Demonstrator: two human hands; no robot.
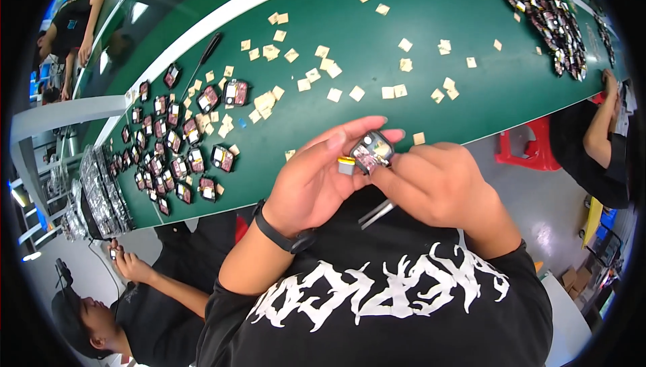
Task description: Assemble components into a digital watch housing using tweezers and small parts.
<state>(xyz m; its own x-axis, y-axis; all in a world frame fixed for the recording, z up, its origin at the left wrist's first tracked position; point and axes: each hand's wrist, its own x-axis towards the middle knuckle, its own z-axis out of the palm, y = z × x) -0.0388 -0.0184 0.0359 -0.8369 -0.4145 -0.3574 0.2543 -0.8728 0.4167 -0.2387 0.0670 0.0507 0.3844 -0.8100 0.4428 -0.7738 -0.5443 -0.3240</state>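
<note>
My left hand [306, 175] lies palm up in front of my chest, its fingers curled round a small black watch-like case [372, 150]. Circuit parts show inside the open case. A small silver block with a yellow band [346, 165], looking like a battery cell, hangs at the near left side of it. My right hand [441, 185] is closed, with thumb and forefinger against the case's right edge. Out of the underside of that hand stick the two metal legs of a pair of tweezers [377, 214]; their other end is hidden.
Many similar black cases [178, 165] stand on the green table [377, 37] at left. Cream square pieces [266, 102] are strewn across it. A dark pile of parts [548, 24] lies far right. A co-worker [161, 300] sits at left, a red stool [528, 145] at right.
</note>
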